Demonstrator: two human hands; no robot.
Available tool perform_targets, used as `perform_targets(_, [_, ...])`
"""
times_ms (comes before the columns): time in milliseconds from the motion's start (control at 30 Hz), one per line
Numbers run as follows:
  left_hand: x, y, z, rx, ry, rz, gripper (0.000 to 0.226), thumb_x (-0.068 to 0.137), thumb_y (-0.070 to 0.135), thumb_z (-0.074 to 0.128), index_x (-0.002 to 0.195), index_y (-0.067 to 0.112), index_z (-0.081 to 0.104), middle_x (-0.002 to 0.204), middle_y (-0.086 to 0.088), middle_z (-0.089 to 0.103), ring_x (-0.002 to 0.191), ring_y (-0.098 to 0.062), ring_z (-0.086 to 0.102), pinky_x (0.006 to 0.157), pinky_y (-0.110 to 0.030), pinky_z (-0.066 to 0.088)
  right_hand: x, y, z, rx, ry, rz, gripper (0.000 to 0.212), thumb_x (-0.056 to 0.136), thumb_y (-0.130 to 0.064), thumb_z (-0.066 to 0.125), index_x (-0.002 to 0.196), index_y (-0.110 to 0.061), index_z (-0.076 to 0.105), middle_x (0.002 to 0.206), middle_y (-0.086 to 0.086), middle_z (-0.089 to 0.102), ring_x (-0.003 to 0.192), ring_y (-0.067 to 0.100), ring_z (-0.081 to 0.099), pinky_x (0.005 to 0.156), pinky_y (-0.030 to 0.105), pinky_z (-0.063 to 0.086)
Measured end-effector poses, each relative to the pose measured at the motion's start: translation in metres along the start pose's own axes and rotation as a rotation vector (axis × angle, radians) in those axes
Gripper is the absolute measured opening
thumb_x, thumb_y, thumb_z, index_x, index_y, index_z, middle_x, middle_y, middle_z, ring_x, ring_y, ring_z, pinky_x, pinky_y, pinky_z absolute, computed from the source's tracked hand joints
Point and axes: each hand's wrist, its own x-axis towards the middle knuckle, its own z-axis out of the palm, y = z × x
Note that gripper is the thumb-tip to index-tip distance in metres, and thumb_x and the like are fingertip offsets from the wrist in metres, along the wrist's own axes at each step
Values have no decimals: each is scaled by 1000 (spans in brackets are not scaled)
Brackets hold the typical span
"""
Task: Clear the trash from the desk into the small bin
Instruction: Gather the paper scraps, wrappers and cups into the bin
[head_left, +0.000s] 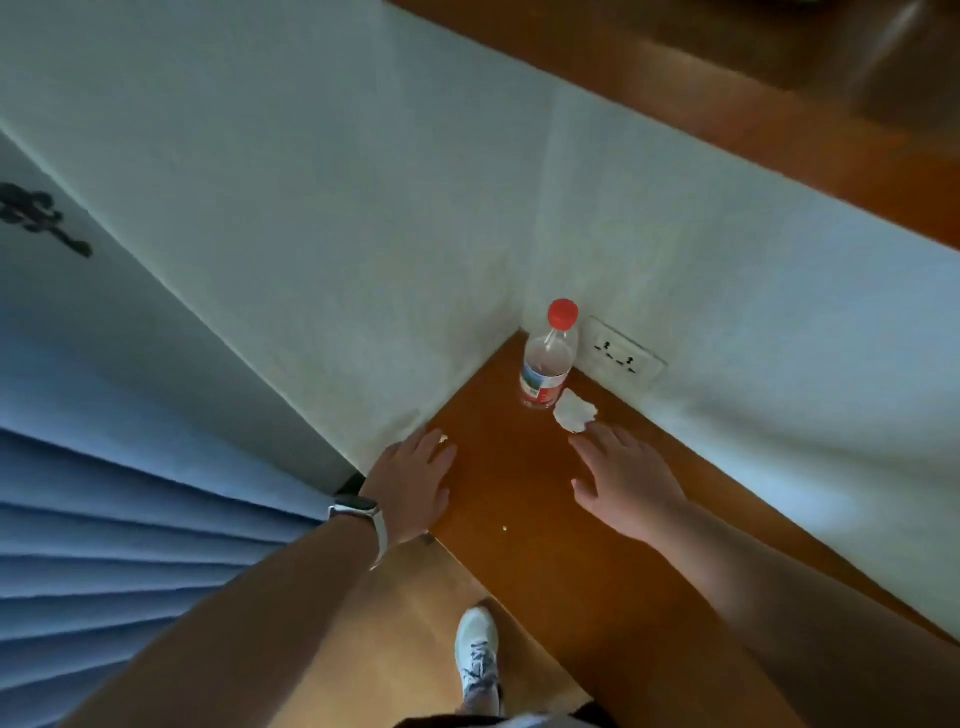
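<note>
A clear plastic bottle (548, 358) with a red cap and a red label stands upright in the far corner of the brown desk (519, 499). A crumpled white tissue (574, 412) lies beside it, to the right of its base. My right hand (626, 480) hovers over the desk with fingers spread, fingertips just short of the tissue, holding nothing. My left hand (413, 486), a watch on its wrist, rests flat on the desk's left edge, fingers apart. A tiny pale scrap (443, 439) lies by its fingertips. No bin is in view.
White walls (363, 260) meet at the corner behind the bottle, with a wall socket (621, 356) just right of it. Blue curtain folds (104, 545) hang at the left. My white shoe (478, 660) stands on the wooden floor below the desk edge.
</note>
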Motion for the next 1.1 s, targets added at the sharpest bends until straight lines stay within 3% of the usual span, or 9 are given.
perform_targets(233, [19, -1, 19, -13, -59, -28, 55, 96, 26, 47, 147, 15, 32, 154, -14, 30, 142, -33, 27, 110, -44, 34, 54, 10, 21, 4, -23, 47, 55, 94, -43, 47, 143, -21, 31, 150, 7, 32, 134, 26, 36, 102, 42, 43])
perform_targets(433, [25, -5, 29, -74, -9, -26, 37, 96, 13, 44, 132, 11, 53, 130, -14, 53, 118, -30, 49, 95, -39, 43, 71, 16, 34, 45, -30, 42, 43, 94, -31, 51, 133, -18, 41, 132, 6, 47, 112, 21, 51, 85, 35, 53])
perform_targets(700, [20, -9, 36, -114, 73, 21, 26, 88, 8, 58, 113, 7, 64, 107, -16, 64, 94, -31, 60, 78, -40, 53, 72, 12, 45, 125, -49, 10, 30, 94, -17, 51, 124, -16, 52, 124, 4, 52, 106, 18, 52, 84, 31, 51])
perform_targets(833, [18, -12, 38, -96, 104, 101, 23, 73, 2, 73, 95, 8, 67, 90, -13, 65, 78, -29, 61, 64, -35, 55, 60, 9, 47, 160, -74, 27, 24, 94, -10, 49, 115, -18, 58, 116, -2, 58, 89, 9, 52, 75, 22, 46])
perform_targets(1033, [19, 7, 11, -98, 192, 215, 22, 69, 6, 80, 88, 9, 71, 84, -10, 67, 73, -25, 62, 59, -33, 54, 15, 8, 34, 230, -40, 76, 21, 96, -16, 52, 114, -19, 62, 112, -7, 61, 80, 1, 50, 65, 15, 43])
perform_targets(1100, [20, 18, -3, -110, 224, 291, 23, 67, 6, 82, 87, 10, 72, 85, -9, 67, 74, -24, 64, 57, -32, 53, -7, 10, 26, 260, 1, 119, 20, 96, -20, 53, 114, -19, 62, 112, -7, 62, 83, 2, 54, 69, 15, 46])
